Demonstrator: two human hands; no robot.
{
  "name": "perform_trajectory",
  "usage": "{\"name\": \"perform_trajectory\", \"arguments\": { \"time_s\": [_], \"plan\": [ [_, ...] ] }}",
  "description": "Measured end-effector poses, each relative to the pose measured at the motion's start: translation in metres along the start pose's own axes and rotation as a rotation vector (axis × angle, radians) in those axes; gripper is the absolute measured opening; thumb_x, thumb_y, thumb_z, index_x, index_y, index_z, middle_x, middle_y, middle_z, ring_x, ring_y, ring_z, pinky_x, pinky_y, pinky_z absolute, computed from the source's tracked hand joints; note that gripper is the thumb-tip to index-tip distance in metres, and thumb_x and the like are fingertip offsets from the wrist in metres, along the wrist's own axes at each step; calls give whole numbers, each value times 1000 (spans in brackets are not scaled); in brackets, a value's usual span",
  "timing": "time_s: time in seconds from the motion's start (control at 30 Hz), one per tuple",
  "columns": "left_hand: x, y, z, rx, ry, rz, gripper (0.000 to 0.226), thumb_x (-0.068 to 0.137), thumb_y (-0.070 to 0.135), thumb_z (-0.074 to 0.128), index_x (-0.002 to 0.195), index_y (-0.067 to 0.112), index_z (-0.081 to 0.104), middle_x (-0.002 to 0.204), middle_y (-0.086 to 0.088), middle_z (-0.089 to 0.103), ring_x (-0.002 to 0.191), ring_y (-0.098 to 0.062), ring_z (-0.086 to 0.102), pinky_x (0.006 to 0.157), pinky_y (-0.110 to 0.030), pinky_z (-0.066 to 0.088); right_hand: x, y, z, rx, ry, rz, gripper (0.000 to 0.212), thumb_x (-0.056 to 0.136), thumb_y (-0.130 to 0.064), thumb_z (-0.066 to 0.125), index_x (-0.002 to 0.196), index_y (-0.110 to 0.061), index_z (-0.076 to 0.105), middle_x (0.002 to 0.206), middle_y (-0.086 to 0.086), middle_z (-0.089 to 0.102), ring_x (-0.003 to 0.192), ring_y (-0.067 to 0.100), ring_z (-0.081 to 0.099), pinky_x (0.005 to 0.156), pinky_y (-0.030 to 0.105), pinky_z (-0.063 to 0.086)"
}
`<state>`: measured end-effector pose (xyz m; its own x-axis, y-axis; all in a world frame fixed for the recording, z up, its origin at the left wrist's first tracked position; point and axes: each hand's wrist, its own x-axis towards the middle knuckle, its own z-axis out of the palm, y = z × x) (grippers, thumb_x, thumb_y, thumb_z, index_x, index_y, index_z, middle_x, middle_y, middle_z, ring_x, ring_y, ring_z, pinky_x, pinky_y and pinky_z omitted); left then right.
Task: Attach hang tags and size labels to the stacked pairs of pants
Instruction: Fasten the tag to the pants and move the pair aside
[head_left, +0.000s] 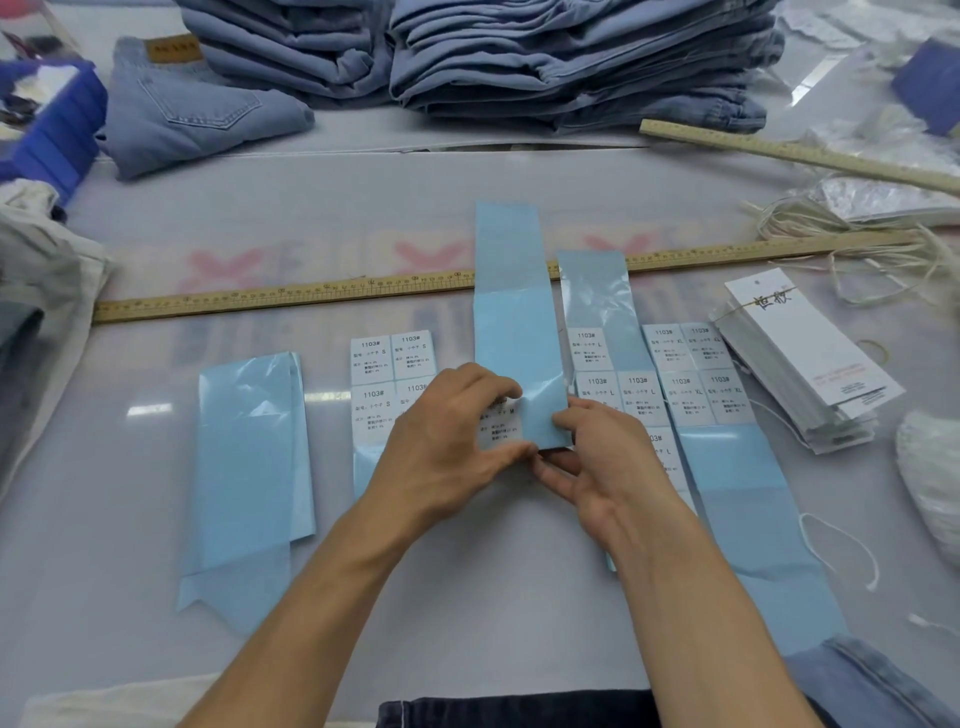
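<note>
Fingers (511, 452) of the left hand (441, 441) curl round the lower end of a pale blue backing strip (519, 332) at the centre of the head view, thumb and forefinger pinching a white size label (498, 423) marked M. The right hand (597, 457) pinches the same strip's lower right corner, its other fingers loosely spread beneath.

The label looks feather-light and thin; I judge it floppy and sticky on the underside, so it is best taken by a lifted corner and peeled slowly (a fast pull could curl or crease it). The glossy backing seems slippery and bends easily, so it wants holding close beside the label.

More label sheets lie flat: S labels (392, 358) just left of the hands, L labels (602, 374) and XL labels (696, 374) to the right. A bundle of white hang tags (810, 358) sits at right. The stacked pants (571, 57) wait along the top edge, well apart from the hands, behind a wooden ruler (291, 293).
</note>
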<state>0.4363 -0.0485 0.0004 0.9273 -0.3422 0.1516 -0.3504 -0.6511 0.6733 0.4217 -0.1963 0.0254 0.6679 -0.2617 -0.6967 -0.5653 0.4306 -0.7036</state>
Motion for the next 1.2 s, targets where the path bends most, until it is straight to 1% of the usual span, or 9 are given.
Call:
{"name": "perform_trajectory", "arguments": {
  "time_s": [0.1, 0.23, 0.33, 0.43, 0.57, 0.73, 0.87, 1.03, 1.2],
  "plan": [
    [-1, 2, -3, 27, 12, 2, 40, 79, 37, 85, 110, 20, 67, 106, 8, 60, 103, -15, 55, 80, -40, 52, -1, 0, 1, -4, -8, 2, 30, 95, 5, 45, 100, -13, 69, 89, 12, 75, 71, 25, 71, 52, 29, 58],
    [-3, 3, -6, 159, 7, 0, 29, 81, 47, 78, 94, 27, 63, 96, 12, 60, 94, -13, 54, 70, -32, 45, -1, 1, 3, -15, -17, -4, 30, 96, 5, 44, 98, -13, 68, 87, 10, 75, 70, 24, 72, 53, 29, 59],
    [-5, 4, -7, 231, 13, -28, 29, 82, 55, 71, 85, 29, 59, 89, 12, 62, 85, -11, 55, 66, -32, 45, -2, 1, 4, -29, -15, -10, 30, 96, 7, 44, 98, -11, 68, 84, 9, 77, 72, 24, 73, 54, 28, 60],
    [-5, 5, -6, 242, -9, -70, 27, 84, 56, 68, 88, 31, 62, 89, 13, 66, 86, -11, 59, 71, -34, 49, -3, 1, 4, -41, -22, -17, 30, 95, 8, 44, 101, -9, 68, 88, 11, 77, 74, 26, 74, 54, 28, 60],
    [-5, 5, -5, 249, -35, -87, 20, 86, 51, 66, 91, 32, 67, 89, 15, 67, 89, -12, 62, 70, -31, 46, -5, 1, 4, -50, -21, -37, 27, 94, 9, 47, 92, -8, 68, 69, 6, 76, 60, 19, 73, 52, 27, 58],
    [-6, 3, -6, 244, -51, -76, 18, 87, 50, 64, 93, 34, 70, 81, 19, 57, 86, -11, 61, 67, -30, 44, -5, 0, 4, -65, -7, -38, 24, 95, 7, 49, 94, -8, 68, 92, 15, 75, 76, 26, 74, 56, 30, 61],
    [-6, 1, -8, 213, -61, -91, 15, 87, 49, 66, 89, 34, 68, 83, 19, 61, 83, -11, 61, 67, -32, 49, -4, 0, 3, -66, -1, -44, 23, 96, 6, 49, 96, -8, 67, 94, 14, 75, 81, 28, 75, 59, 31, 61],
    [-5, 2, -7, 232, -37, -131, 11, 91, 39, 60, 86, 30, 65, 88, 15, 68, 83, -13, 62, 68, -34, 50, -2, 3, 2, -120, 53, -86, 24, 94, 6, 49, 98, -10, 67, 94, 9, 72, 82, 25, 74, 56, 29, 61],
    [-3, -2, -10, 199, 52, -230, 11, 90, 34, 60, 81, 29, 60, 78, 16, 63, 73, -9, 57, 61, -30, 44, 5, 7, -1, -186, 146, -156, 27, 92, 6, 48, 96, -13, 65, 101, 4, 66, 88, 22, 70, 55, 29, 61]
  ]
}}
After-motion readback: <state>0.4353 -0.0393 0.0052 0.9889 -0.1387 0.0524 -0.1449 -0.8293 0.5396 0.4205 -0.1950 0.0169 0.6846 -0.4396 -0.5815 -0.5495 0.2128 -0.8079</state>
